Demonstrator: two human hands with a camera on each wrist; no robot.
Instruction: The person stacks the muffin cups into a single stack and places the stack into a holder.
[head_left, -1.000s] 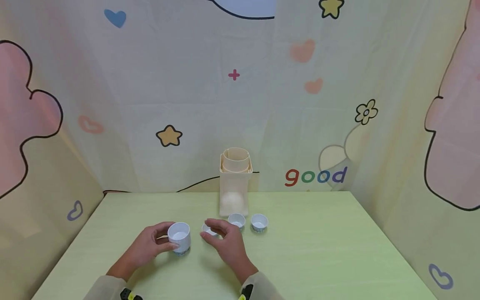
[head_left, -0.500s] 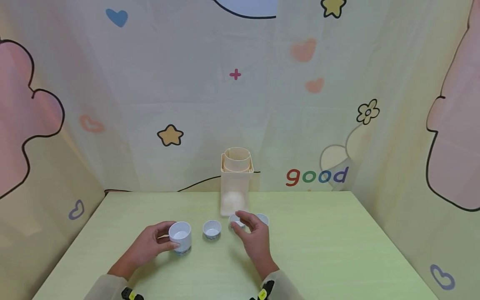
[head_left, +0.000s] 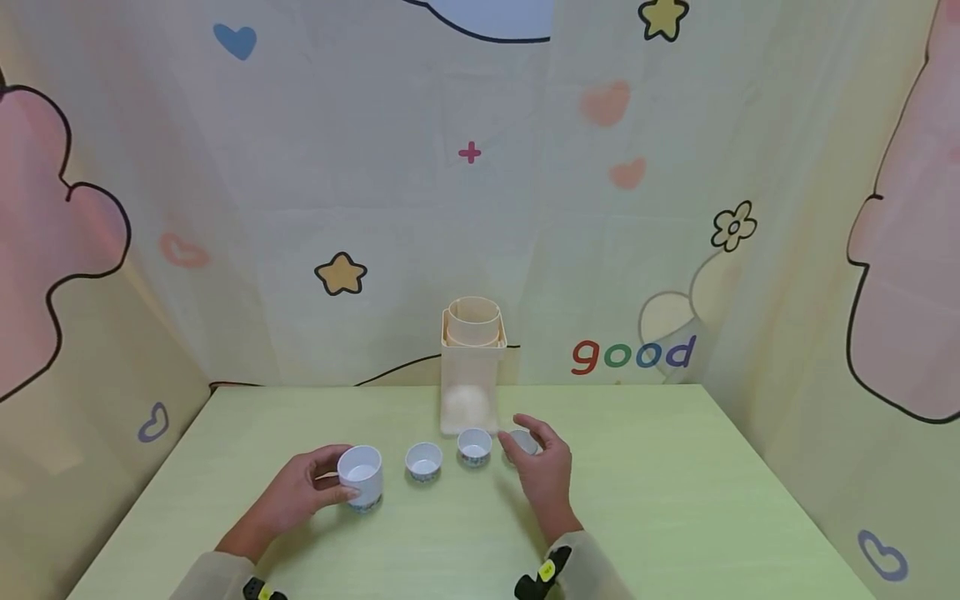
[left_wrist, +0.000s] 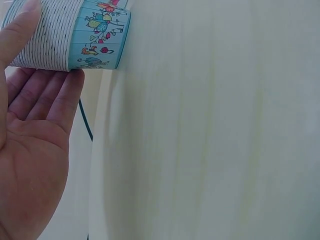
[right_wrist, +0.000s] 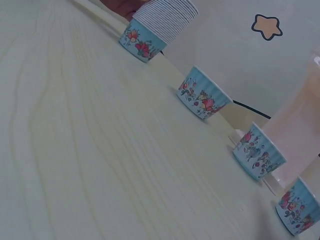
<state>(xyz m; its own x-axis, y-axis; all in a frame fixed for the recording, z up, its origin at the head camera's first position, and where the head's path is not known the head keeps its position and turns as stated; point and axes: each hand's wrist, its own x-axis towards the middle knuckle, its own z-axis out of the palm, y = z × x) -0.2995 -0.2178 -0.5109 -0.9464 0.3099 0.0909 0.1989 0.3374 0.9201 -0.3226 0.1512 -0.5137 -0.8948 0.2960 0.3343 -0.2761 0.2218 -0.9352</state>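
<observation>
My left hand (head_left: pixel 311 487) grips a stack of small paper cups (head_left: pixel 362 477), thumb in front and fingers behind. In the left wrist view many white rims of the nested paper cups (left_wrist: pixel 47 37) show above a light blue printed wall. Three single paper cups stand upright in a row: a left one (head_left: pixel 423 462), a middle one (head_left: pixel 475 447) and a right one (head_left: pixel 522 444). My right hand (head_left: pixel 545 475) is at the right cup, thumb and fingers apart and partly covering it; contact cannot be made out. The right wrist view shows the row's flowered blue sides, with the right cup (right_wrist: pixel 298 207) at its edge.
Behind the middle cup stands a tall cream holder (head_left: pixel 470 383) with a round tube in its top. The pale green table (head_left: pixel 675 500) meets a printed cloth backdrop (head_left: pixel 405 208) at the back and both sides.
My right hand has moved rightward along the row, from the left cup past the middle one to the right cup. The left hand and its stack of paper cups have stayed in place.
</observation>
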